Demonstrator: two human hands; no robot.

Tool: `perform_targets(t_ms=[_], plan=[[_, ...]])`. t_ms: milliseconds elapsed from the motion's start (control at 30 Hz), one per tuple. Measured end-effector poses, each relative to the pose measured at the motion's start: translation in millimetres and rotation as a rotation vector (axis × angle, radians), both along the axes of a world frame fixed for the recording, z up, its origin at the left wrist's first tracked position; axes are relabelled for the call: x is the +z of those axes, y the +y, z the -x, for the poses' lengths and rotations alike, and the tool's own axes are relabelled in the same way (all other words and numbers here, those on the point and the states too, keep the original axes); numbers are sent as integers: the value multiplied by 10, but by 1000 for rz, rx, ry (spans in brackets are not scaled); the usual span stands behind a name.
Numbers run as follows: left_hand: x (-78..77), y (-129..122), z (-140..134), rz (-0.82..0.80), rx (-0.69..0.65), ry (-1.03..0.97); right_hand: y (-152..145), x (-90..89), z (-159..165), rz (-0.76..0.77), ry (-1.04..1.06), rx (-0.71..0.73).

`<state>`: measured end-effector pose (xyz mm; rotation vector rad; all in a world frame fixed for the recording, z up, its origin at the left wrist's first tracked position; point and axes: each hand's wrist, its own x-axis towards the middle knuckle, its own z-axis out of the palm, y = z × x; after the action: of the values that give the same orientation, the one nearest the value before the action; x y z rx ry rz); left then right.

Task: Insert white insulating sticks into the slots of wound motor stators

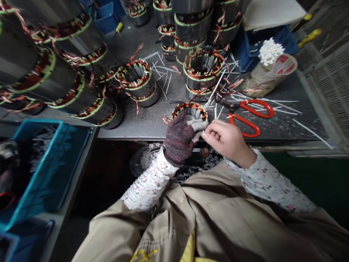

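A motor stator, a steel ring with copper windings and a pale green rim, stands at the bench's front edge. My left hand, in a dark knitted glove with pale fingertips, is wrapped over its near side and hides much of it. Bare and pinched, my right hand is close to the stator's right front rim. What its fingertips grip is too small to make out. Red-handled scissors lie just beyond my right hand, among thin white strips.
Stacked stators crowd the left, with more stators at the back. A roll-like holder full of white pieces stands right, beside a blue bin. A turquoise crate is at the lower left.
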<state>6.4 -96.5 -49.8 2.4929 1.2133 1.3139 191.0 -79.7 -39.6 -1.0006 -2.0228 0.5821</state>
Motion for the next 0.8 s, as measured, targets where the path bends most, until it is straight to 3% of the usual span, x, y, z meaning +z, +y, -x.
perform_targets(t_ms=[100,200,300,400,467,567,700,800], plan=[[44,-11,-23,39,40,51,-91,190,-91,45,30,143],[69,-35,-54,39,85,70,-130,333,-219,127,212,201],[61,-71,-51,4,166,32,-105,290,-279,242,385,282],[42,-90,-16,10,186,61,-123,165,-293,505,494,427],[26,-85,-6,4,168,85,-171,146,-321,620,539,393],[-22,-72,-69,-46,195,111,-171,239,-327,576,658,268],[-104,-86,-267,-72,235,173,145,309,-46,496,817,176],[-52,-107,-305,-76,152,246,386,218,193,478,789,97]])
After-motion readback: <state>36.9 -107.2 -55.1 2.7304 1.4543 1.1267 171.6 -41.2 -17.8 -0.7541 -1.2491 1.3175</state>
